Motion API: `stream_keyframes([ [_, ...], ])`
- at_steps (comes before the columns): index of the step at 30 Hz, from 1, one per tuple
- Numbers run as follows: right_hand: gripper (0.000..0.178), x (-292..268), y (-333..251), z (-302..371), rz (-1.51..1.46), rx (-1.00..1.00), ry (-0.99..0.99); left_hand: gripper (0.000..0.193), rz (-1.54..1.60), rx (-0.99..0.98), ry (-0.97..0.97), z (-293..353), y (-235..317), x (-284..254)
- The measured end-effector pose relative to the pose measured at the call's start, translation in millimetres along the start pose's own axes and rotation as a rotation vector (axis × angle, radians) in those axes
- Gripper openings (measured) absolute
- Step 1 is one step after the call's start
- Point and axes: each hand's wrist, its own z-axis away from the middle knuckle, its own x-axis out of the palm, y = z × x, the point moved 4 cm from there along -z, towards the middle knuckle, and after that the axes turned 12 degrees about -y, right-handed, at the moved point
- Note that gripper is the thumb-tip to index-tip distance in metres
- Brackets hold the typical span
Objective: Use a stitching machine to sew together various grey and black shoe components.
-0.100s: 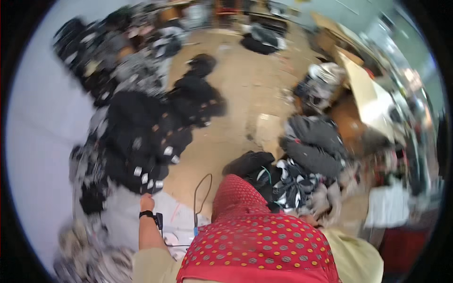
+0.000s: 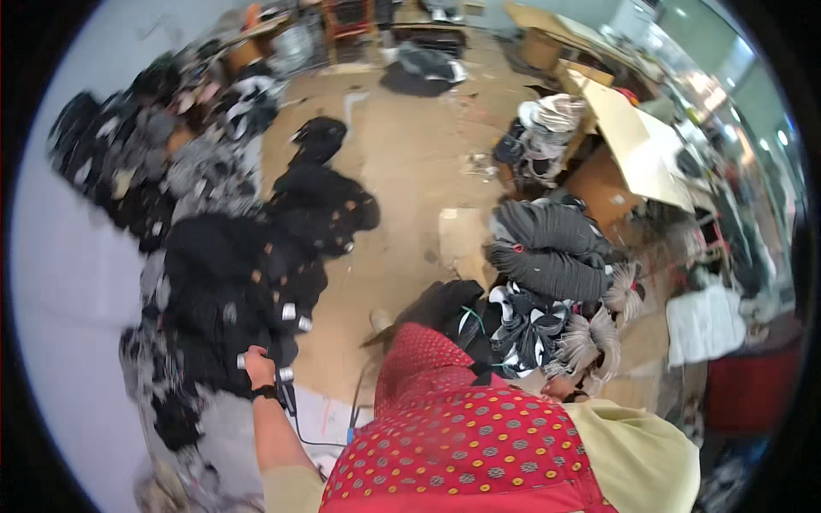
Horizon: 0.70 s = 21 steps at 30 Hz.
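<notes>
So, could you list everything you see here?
Heap: one, black, left
Pile: one, greyish, upper left
Rolls: two, dark grey, right
Stack: one, black-and-white, lower right
Sheaves: two, beige, lower right
Bundle: one, black, beside the stack
Sheet: one, white, far right
Boards: several, cream, upper right
Floor: one, tan, middle
Clutter: uncountable, mixed, upper right
Cloth: one, dotted red, bottom
Sleeves: two, pale yellow, bottom
Wristband: one, black, lower left
Left fingers: one hand, at the heap
Right fingers: one hand, by the sheaves
</notes>
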Motion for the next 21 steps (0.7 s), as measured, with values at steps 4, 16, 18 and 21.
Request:
stream_keyframes([
  [4, 0.017, -32.5, -91.6, -52.8, 0.081, 0.412, 0.108, 0.010, 0.097, 0.320, -0.092, -127.5, 129.7, 25.4],
  [16, 0.015, -383.8, -415.1, -191.6, -0.113, -0.203, 0.692, 0.024, -0.332, -0.028, -0.834, -406.0, 153.0, 82.9],
  [18, 0.012, -445.4, -448.5, -203.1, -0.181, -0.140, 0.749, 0.022, -0.338, 0.001, -0.890, -443.8, 193.4, 96.7],
  [21, 0.015, -517.3, -491.9, -236.7, -0.111, -0.097, 0.869, 0.032, -0.607, -0.191, -1.270, -516.1, 247.7, 146.3],
])
